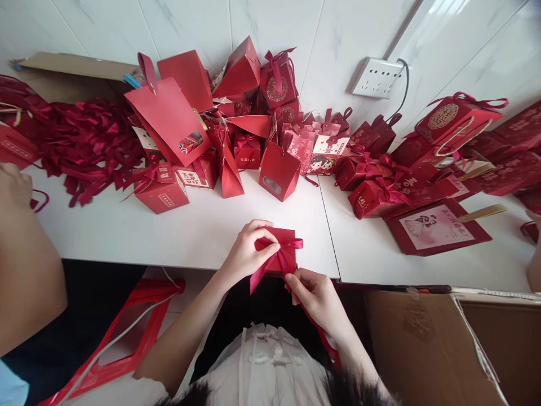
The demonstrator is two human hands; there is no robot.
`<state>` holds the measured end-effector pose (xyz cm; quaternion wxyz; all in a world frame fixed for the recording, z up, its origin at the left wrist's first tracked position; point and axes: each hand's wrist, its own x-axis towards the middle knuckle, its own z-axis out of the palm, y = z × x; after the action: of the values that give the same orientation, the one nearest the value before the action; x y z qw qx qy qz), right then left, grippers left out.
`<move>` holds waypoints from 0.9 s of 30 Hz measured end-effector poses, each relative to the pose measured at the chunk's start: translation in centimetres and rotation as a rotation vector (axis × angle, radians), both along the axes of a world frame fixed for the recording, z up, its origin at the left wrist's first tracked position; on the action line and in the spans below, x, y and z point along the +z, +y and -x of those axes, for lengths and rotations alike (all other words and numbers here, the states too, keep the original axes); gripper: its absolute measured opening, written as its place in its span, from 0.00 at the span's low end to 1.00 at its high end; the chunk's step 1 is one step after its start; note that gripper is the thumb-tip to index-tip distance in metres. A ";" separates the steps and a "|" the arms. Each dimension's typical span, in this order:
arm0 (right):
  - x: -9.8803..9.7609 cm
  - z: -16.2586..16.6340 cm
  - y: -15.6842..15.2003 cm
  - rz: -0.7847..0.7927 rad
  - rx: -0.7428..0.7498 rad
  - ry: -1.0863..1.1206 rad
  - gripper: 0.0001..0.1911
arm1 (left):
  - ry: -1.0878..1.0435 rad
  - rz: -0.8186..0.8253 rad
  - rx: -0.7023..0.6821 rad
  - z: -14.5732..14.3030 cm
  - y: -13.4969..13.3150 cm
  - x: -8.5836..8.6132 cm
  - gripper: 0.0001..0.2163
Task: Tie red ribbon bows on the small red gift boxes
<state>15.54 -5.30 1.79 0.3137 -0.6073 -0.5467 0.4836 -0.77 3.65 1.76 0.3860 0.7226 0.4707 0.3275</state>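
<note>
A small red gift box sits at the table's front edge, right in front of me. Across its top lies a dark pink ribbon with a loop on the right and a tail hanging to the front left. My left hand pinches the ribbon above the box's left side. At the box's front right corner, my right hand is closed on a ribbon end, with thumb and forefinger pressed together. Part of the box is hidden under the ribbon and my left hand.
Finished-looking red boxes crowd the back of the white table. A heap of ribbons lies at left. A co-worker's arm is at far left. A cardboard box stands below right, a red stool below left.
</note>
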 end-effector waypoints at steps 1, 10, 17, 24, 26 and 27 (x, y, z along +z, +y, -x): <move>-0.1 -0.1 0.0 0.008 0.006 0.012 0.21 | -0.002 0.009 0.004 0.0 0.0 0.0 0.04; -0.9 -0.5 -0.2 0.014 0.072 0.114 0.22 | 0.020 0.011 0.016 -0.1 0.1 -0.1 0.05; -2.0 0.6 -0.9 0.115 0.284 0.191 0.19 | 0.023 -0.027 0.031 -0.3 0.2 -0.4 0.03; -2.6 4.6 0.0 0.037 -0.004 0.404 0.25 | 0.028 -0.040 0.097 -1.2 -0.6 -0.3 0.03; -2.4 5.1 0.3 0.028 -0.021 0.424 0.25 | 0.039 -0.032 0.107 -1.4 -0.8 -0.2 0.03; -2.4 5.2 0.4 0.030 -0.009 0.418 0.25 | 0.042 -0.026 0.106 -1.4 -0.9 -0.2 0.03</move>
<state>10.31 -4.91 -0.61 0.4132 -0.5007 -0.4597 0.6060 0.67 2.80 1.57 0.3486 0.7083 0.5120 0.3386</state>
